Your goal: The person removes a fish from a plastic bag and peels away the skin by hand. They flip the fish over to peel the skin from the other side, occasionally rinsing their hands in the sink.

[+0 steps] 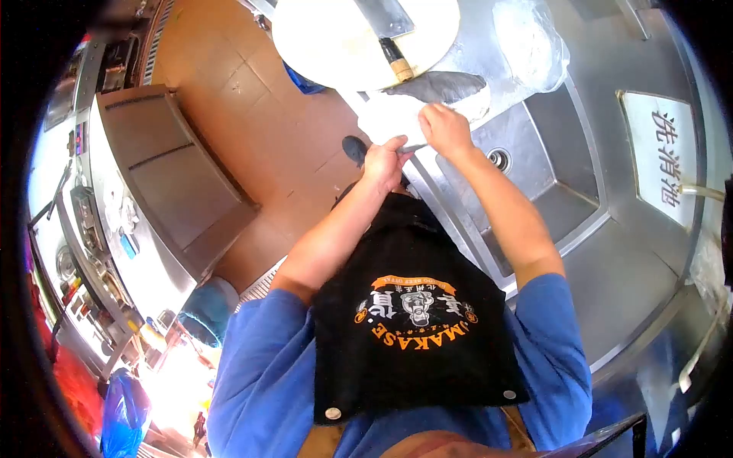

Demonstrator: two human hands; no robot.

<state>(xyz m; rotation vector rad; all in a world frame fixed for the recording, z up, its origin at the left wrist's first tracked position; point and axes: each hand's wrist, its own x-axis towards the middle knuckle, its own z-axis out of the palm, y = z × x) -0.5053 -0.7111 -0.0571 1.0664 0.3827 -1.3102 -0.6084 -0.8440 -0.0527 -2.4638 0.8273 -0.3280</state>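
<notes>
My left hand (388, 162) is closed, pinching the near edge of a bright white sheet-like thing (385, 118), perhaps plastic or cloth; glare hides its detail. Just right of it, my right hand (445, 130) is curled shut at the same white thing, its fingertips hidden. Beyond my hands lies a dark grey and white item (450, 87) that I cannot identify. Past that, a cleaver (391, 38) rests on a round white cutting board (324, 46), its handle pointing toward me.
A steel sink (527, 183) with a drain is on my right, below a sign (663, 153) with Chinese characters. Clear plastic wrapping (529, 46) lies on the counter at the back. A brown-grey cabinet (168, 164) stands left across the tiled floor (244, 91).
</notes>
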